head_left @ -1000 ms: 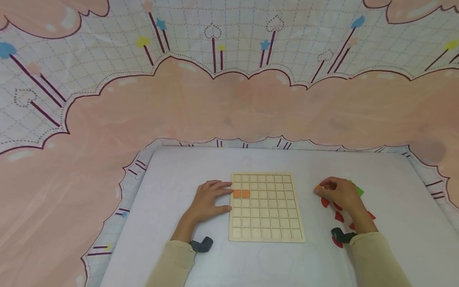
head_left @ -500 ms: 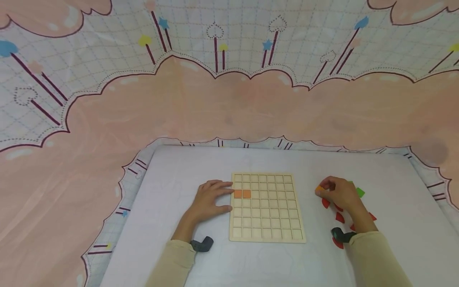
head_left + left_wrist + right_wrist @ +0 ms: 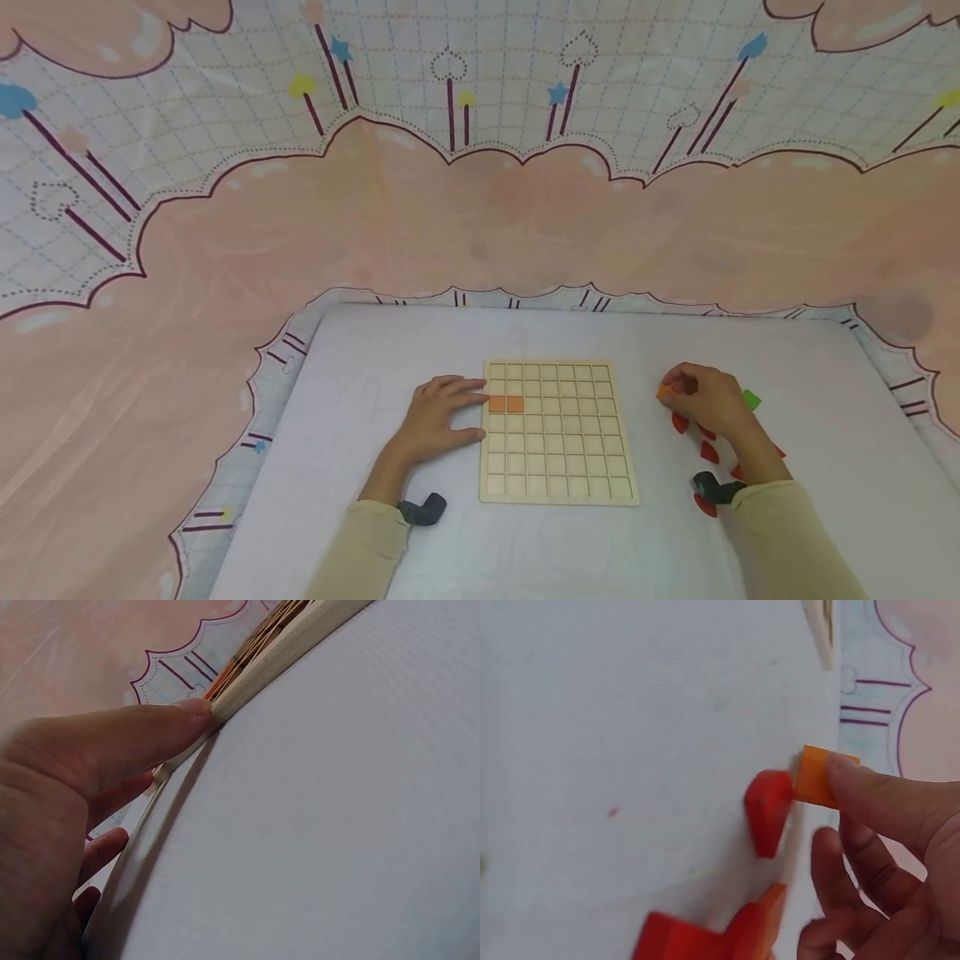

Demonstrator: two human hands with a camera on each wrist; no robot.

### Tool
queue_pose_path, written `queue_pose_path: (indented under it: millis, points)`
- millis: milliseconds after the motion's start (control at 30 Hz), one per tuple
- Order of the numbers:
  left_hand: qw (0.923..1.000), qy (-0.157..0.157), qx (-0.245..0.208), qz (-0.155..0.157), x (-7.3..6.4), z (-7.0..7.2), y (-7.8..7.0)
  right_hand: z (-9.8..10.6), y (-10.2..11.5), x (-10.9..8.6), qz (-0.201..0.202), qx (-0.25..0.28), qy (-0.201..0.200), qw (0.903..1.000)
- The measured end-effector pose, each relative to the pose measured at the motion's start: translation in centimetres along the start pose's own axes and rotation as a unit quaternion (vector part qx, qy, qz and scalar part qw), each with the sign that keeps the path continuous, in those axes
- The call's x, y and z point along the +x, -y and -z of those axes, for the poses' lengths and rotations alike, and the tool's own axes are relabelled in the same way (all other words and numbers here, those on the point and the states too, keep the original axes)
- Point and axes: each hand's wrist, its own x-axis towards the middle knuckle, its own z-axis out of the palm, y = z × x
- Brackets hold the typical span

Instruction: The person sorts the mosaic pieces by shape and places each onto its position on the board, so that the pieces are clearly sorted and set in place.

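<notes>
A pale wooden grid board (image 3: 558,454) lies on the white table. Two orange square tiles (image 3: 506,404) sit side by side in its third row, at the left. My left hand (image 3: 438,421) touches the board's left edge with straight fingers; in the left wrist view the thumb (image 3: 150,735) rests at the wooden rim. Over on the right, my right hand (image 3: 705,398) pinches an orange square tile (image 3: 815,777) between thumb and fingers. Just beside that tile is a red curved-edge piece (image 3: 769,810).
Several red pieces (image 3: 709,452) are scattered below and around the right hand. A green tile (image 3: 752,400) lies behind its wrist. Dark wrist mounts (image 3: 423,510) stick out at both cuffs. A patterned cloth (image 3: 480,225) rises behind the table's far edge.
My right hand has lifted very slightly, with the orange tile still pinched. The left hand and the board stay where they were.
</notes>
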Motion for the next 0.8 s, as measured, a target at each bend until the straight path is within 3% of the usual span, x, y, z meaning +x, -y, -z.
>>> queue_pose_path:
  millis: [167,567,800]
  points:
    - [1.0000,0.001,-0.002,0.001,0.0,0.0,0.0,0.0,1.3,0.0,0.003,0.020,0.004,0.9998]
    - [1.0000,0.001,-0.004,-0.002,0.0,0.0,0.0,-1.2,4.0,0.8,0.023,0.124,0.043,0.9911]
    - [1.0000,0.000,-0.007,-0.001,0.0,0.0,-0.1,-2.8,5.4,1.5,0.010,0.274,0.097,0.9567]
